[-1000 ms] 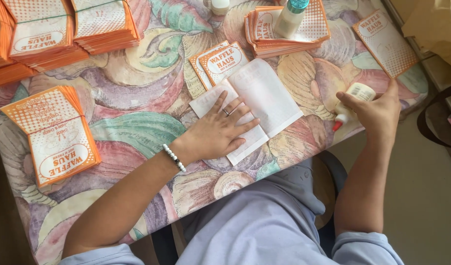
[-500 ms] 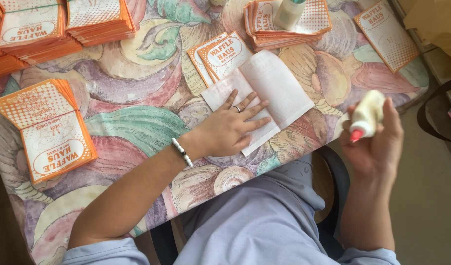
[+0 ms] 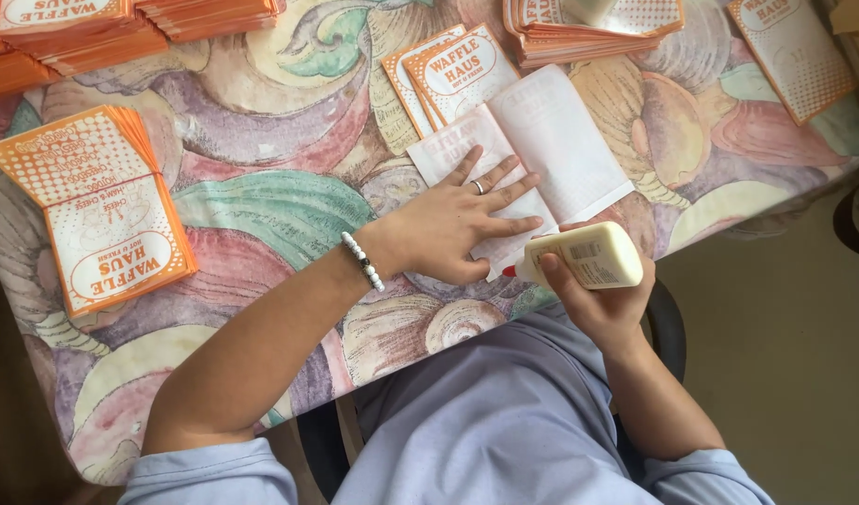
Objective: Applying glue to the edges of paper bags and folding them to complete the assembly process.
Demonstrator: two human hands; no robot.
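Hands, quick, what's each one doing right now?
Left hand: open, fingers spread, pressing flat on the white paper sheet.
Right hand: closed around a cream glue bottle, its red tip at the sheet's near edge.

Left hand [image 3: 457, 229] flat, palm down, fingers spread and pointing far-right, ring on one finger, bead bracelet at wrist. Left forearm runs in from near left. Right hand [image 3: 602, 295] curled in grip, fingers wrapped, thumb on near side, forearm rising from near right.
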